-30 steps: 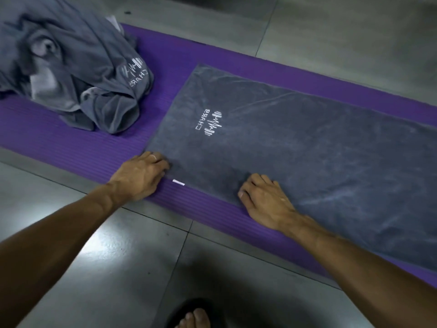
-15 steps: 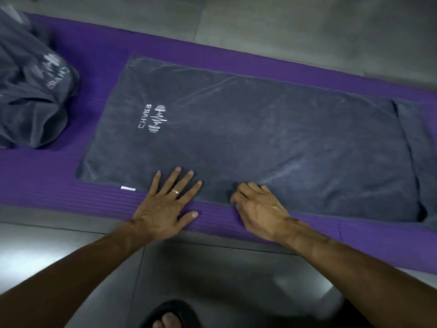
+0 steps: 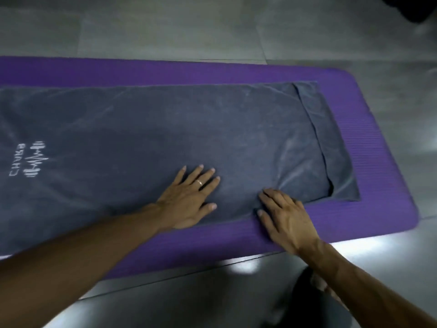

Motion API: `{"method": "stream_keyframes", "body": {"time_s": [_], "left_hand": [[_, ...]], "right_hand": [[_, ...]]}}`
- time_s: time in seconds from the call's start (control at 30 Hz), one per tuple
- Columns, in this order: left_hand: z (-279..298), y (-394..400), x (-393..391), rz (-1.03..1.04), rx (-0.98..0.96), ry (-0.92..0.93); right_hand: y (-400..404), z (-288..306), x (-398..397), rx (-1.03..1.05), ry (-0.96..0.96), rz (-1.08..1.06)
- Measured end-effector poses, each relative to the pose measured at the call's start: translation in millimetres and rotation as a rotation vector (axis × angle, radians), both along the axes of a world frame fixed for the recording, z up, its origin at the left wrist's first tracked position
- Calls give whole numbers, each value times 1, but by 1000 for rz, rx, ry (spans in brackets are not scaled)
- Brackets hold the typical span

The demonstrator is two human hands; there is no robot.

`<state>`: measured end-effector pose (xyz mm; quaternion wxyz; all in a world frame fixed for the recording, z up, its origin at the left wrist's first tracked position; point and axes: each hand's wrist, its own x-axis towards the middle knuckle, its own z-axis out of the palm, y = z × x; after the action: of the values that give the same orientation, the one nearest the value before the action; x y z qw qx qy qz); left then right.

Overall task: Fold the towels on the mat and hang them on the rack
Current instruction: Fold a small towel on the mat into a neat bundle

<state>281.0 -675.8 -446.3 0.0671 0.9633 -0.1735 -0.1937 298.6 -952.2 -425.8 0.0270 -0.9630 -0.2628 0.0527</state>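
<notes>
Floor (image 3: 189, 304): grey glossy tiles, bright glare patches near the mat's front edge.

Mat (image 3: 378, 162): purple, ribbed surface, rounded right-hand corner; lies flat on the floor, running left out of view.

Right hand (image 3: 286, 221): rests palm down across the towel's near edge, heel on the mat. Fingers slightly bent and close together, tips pressing into the cloth, which puckers just ahead of them. Whether any cloth is pinched, cannot tell.

Left hand (image 3: 189, 200): flat on the towel just left of the right hand, apart from it. Fingers straight and spread, thumb out to the side; a ring (image 3: 199, 182) on one finger.

Towel (image 3: 165, 129): dark grey, short soft pile showing pale brush marks. Laid out lengthwise on the mat, nearly flat, purple border visible at its far, near and right sides. Right end shows a second layer, a narrow strip projecting beyond the upper layer's edge. White logo (image 3: 33, 159) with lettering at the left end, too blurred to read.

Far floor: the same grey tiles beyond the mat.
</notes>
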Motion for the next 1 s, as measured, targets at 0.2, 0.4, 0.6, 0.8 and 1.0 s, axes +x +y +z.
{"method": "stream_keyframes", "body": {"time_s": [0.2, 0.4, 0.6, 0.8, 1.0], "left_hand": [[-5, -108, 48, 3, -65, -102], [-14, -191, 82, -110, -60, -124], [-10, -205, 113, -80, -160, -214], [0, -259, 215, -285, -195, -262], [-11, -246, 232, -481, -286, -367]], "right_hand": [[-85, 11, 59, 72, -108, -513], [-135, 3, 74, 17, 37, -626], [-162, 5, 77, 268, 23, -838], [-178, 5, 97, 363, 330, -1027], [-197, 10, 96, 447, 327, -1083]]}}
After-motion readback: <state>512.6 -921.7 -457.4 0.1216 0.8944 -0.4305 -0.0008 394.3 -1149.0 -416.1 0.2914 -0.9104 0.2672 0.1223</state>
